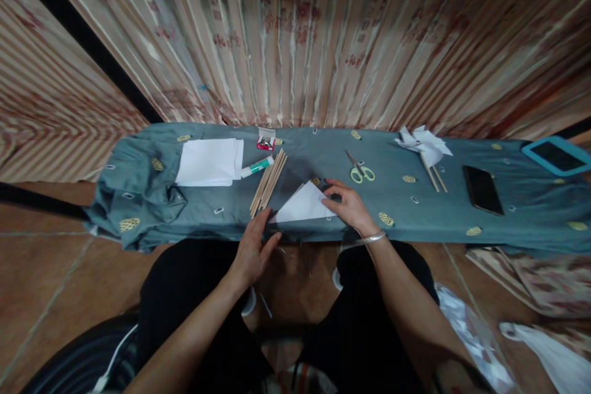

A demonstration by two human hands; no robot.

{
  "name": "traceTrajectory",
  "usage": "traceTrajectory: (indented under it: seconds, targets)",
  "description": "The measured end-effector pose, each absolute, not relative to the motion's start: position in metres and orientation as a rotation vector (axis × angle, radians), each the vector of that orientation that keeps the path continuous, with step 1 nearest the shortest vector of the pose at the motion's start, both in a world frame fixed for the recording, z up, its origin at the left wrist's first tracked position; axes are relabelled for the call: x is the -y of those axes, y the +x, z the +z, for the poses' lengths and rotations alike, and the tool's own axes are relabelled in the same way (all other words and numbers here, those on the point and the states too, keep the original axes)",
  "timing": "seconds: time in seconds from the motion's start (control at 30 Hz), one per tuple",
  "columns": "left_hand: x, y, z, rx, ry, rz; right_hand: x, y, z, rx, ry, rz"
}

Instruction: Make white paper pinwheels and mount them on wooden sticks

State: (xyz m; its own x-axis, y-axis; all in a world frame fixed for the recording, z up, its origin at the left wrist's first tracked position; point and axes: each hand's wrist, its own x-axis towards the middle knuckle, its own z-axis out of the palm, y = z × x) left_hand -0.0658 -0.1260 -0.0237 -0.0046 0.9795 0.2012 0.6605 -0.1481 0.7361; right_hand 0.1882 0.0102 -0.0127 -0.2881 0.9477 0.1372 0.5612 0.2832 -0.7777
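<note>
A white sheet of paper (302,204), folded into a triangle, lies near the front edge of the cloth-covered table. My left hand (253,247) is at the paper's left corner, its fingers stretched out and the thumb apart from them. At the right edge of the triangle, my right hand (349,204) has its thumb on the paper and its fingers bent around that side. Just left of the paper lie several thin wooden sticks (268,181). Scissors (361,173) with light green handles rest beyond my right hand.
A stack of white paper (207,162), a glue stick (257,167) and a small red box (265,143) occupy the left side. Rightward lie paper pinwheels (425,145) on sticks, a black phone (482,189) and a blue-framed tablet (558,155). A pleated curtain (295,43) hangs behind the table (221,221).
</note>
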Motion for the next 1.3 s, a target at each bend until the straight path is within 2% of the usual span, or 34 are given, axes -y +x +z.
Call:
traceTrajectory:
  seconds: [0.23, 0.4, 0.57, 0.73, 0.9, 1.1, 1.3]
  targets:
    - [0.085, -0.066, 0.014, -1.658, 1.671, 1.123, -0.014, 0.185, 0.005, 1.787, -1.193, 0.881]
    - [0.029, -0.065, 0.016, -1.489, 1.355, 1.164, -0.014, 0.192, 0.011, 1.779, -1.158, 0.886]
    - [0.007, -0.064, 0.009, -1.443, 1.383, 0.956, -0.007, 0.203, 0.022, 1.799, -1.148, 0.88]
    - [0.01, -0.042, 0.013, -1.255, 1.149, 0.71, 0.0, 0.213, 0.033, 1.779, -1.201, 0.818]
    - [0.012, -0.025, 0.014, -1.216, 1.119, 0.699, -0.006, 0.233, 0.025, 1.765, -1.218, 0.726]
    - [0.0, -0.023, 0.01, -1.378, 0.986, 0.951, -0.041, 0.249, 0.004, 1.838, -1.72, 0.203]
    - [-0.017, -0.016, 0.018, -1.271, 0.779, 1.299, -0.056, 0.222, 0.008, 1.983, -2.188, 0.065]
